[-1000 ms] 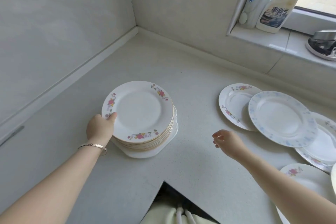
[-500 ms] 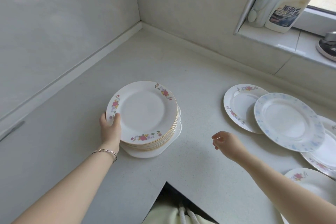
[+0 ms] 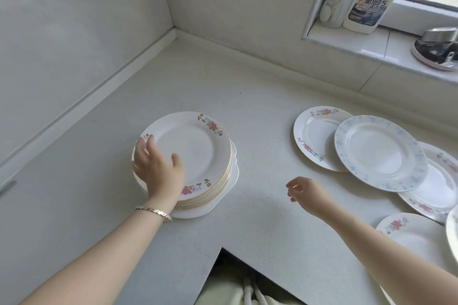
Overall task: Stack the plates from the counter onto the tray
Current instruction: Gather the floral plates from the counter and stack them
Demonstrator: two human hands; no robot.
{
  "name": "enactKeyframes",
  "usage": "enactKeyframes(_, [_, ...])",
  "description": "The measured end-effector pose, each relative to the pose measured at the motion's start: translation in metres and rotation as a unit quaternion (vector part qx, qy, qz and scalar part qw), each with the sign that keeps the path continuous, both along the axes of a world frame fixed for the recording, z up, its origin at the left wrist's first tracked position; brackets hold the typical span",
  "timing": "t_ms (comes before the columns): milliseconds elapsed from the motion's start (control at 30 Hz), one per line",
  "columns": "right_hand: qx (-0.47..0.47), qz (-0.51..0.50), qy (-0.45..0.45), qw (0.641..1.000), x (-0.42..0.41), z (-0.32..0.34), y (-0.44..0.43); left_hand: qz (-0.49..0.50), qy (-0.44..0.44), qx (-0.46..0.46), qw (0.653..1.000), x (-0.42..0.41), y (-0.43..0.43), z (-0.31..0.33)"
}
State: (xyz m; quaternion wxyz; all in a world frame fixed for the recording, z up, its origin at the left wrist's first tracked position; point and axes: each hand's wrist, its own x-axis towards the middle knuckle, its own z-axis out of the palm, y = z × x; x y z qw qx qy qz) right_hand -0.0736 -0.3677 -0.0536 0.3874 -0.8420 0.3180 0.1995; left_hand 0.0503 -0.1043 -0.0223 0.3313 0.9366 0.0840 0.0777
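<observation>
A stack of several white floral plates (image 3: 195, 146) stands on a white tray (image 3: 234, 168) at the middle left of the counter. My left hand (image 3: 157, 168) lies over the stack's near left rim, fingers spread and relaxed, holding nothing. My right hand (image 3: 306, 192) hovers above the bare counter right of the tray, fingers loosely curled and empty. Loose plates lie at the right: a floral plate (image 3: 313, 137), a blue-patterned plate (image 3: 379, 152) overlapping it, another floral plate (image 3: 436, 186) partly under that, and a floral plate (image 3: 411, 235) under my right forearm.
Two cleaner bottles (image 3: 366, 0) and a metal pot lid (image 3: 438, 47) sit on the window sill at the back right. Walls close the counter (image 3: 193, 77) at left and back. The counter's front edge has a notch near me (image 3: 223, 250).
My left hand let go of the stack's left rim and moved up over the top plate with fingers spread. My right hand has hardly moved.
</observation>
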Motion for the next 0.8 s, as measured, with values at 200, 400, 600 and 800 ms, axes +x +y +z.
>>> enactKeyframes(200, [-0.006, -0.086, -0.023, 0.996, -0.039, 0.017, -0.046, -0.343, 0.147, -0.101, 0.922, -0.019, -0.125, 0.029])
enactKeyframes(400, [-0.024, -0.17, -0.038, 0.984, -0.095, 0.021, -0.114, -0.508, 0.27, 0.118, 0.809, -0.054, -0.245, 0.019])
enactKeyframes(600, [-0.011, -0.218, -0.047, 0.975, -0.134, 0.014, -0.178, -0.309, 0.456, -0.111, 0.827, -0.088, -0.342, -0.016])
enactKeyframes(800, [-0.002, -0.224, -0.02, 0.974, -0.155, 0.003, -0.232, -0.045, 0.537, -0.34, 0.771, -0.106, -0.387, -0.052])
